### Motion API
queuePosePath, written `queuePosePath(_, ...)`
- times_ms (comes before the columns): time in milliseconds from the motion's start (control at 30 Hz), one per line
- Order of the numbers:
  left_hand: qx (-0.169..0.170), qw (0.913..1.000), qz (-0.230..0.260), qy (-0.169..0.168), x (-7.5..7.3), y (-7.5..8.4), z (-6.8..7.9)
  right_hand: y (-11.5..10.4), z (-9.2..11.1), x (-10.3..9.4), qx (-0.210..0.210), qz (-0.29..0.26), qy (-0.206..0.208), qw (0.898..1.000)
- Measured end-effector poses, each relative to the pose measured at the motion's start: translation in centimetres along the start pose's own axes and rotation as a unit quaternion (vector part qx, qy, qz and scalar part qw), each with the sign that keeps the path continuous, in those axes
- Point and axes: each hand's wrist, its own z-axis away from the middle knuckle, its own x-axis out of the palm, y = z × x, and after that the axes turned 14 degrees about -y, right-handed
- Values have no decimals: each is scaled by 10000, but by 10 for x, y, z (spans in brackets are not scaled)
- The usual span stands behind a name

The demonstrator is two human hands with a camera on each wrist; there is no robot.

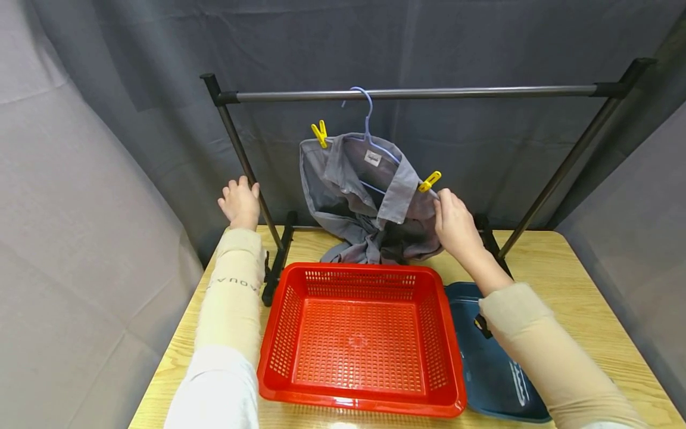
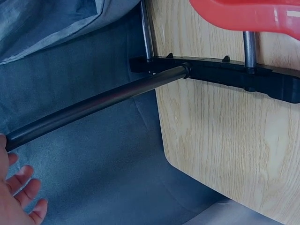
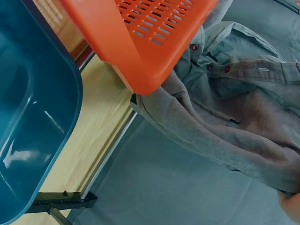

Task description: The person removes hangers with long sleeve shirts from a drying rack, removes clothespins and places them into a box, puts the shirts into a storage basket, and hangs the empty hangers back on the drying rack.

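Note:
A grey button-up shirt [image 1: 343, 179] hangs from a light blue hanger [image 1: 368, 122] on the rack's top bar, its lower part bunched down behind the basket. Yellow clothespins, one on the left shoulder [image 1: 320, 134] and one on the right [image 1: 430, 181], clip the cloth. My right hand [image 1: 455, 223] pinches the shirt's shoulder edge just beyond the right clothespin; only a bit of that hand [image 3: 291, 206] shows in the right wrist view. At the rack's left post [image 1: 238, 140], my left hand [image 1: 241, 202] touches the tube with its thumb side, fingers loosely spread.
A red perforated basket [image 1: 354, 402] stands on the wooden table in front of the rack. To its right lies a dark blue tray [image 1: 493, 369], partly under my right arm. The rack's black feet rest on the tabletop, and grey curtains [image 1: 509, 30] surround the table.

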Motion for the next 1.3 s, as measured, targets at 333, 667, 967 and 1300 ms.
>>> queuePosePath(333, 68, 9999, 59, 45, 3, 0, -3, 1, 3, 5, -131, -130, 396, 9990)
queuePosePath(667, 69, 9999, 100, -16, 3, 0, -5, 0, 0, 6, -277, -309, 790, 9960)
queuePosePath(967, 46, 9999, 155, 44, 4, 0, -5, 0, 2, 0, -226, -465, 1053, 9931)
queuePosePath(1300, 42, 9998, 188, 80, 5, 3, -6, 1, 4, -4, -413, -602, 1412, 9873)
